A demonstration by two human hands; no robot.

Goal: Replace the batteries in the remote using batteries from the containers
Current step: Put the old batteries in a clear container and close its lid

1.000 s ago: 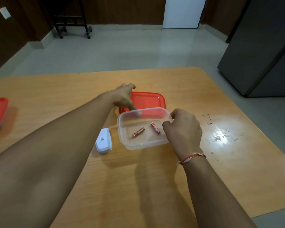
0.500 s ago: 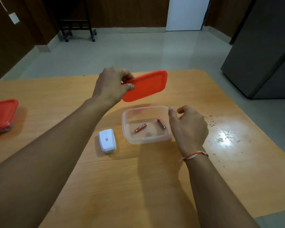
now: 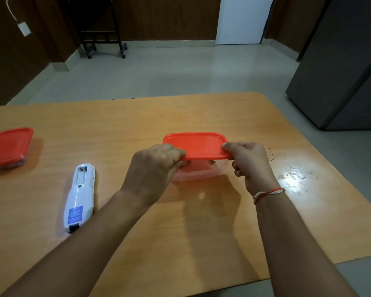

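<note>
A clear plastic container sits mid-table with its red lid lying on top. My left hand pinches the lid's near left corner. My right hand grips the lid's near right corner and the container's side. The lid hides the batteries inside. A white remote lies face down to the left, its battery compartment open and empty at the far end.
A second container with a red lid stands at the table's left edge. Crumbs and a bright glare mark the table right of my hand. A dark cabinet stands on the floor beyond the right corner.
My left hand brought the red lid down from the air onto the clear container. My right hand closed on the lid's right corner. The batteries are now covered, and more of the remote shows.
</note>
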